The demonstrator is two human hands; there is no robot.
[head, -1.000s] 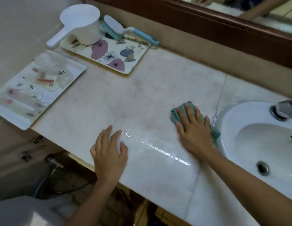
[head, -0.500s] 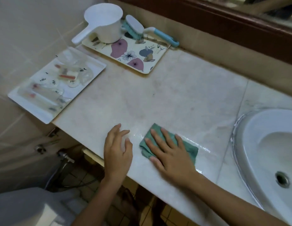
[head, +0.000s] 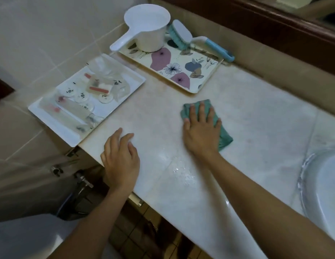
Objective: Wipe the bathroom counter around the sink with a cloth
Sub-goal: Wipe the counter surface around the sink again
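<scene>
A green cloth [head: 225, 137] lies flat on the pale marble counter [head: 256, 116], a little in front of the flowered tray. My right hand [head: 201, 130] presses it down with straight, spread fingers and covers most of it. My left hand [head: 120, 158] rests flat on the counter's front left corner, holding nothing. The white sink [head: 327, 187] shows only its left rim at the right edge. A wet streak [head: 181, 171] shines on the counter between my forearms.
A flowered tray [head: 202, 75] at the back carries a white scoop [head: 146, 28] and a blue-handled brush [head: 191, 39]. A white tray [head: 56, 118] of wrapped toiletries overhangs the counter's left end. A dark wooden mirror frame [head: 275, 25] runs behind. Pipes and floor tiles lie below.
My right hand slid the cloth from beside the sink toward the front, then away from me toward the flowered tray. My left hand stayed on the counter's front edge.
</scene>
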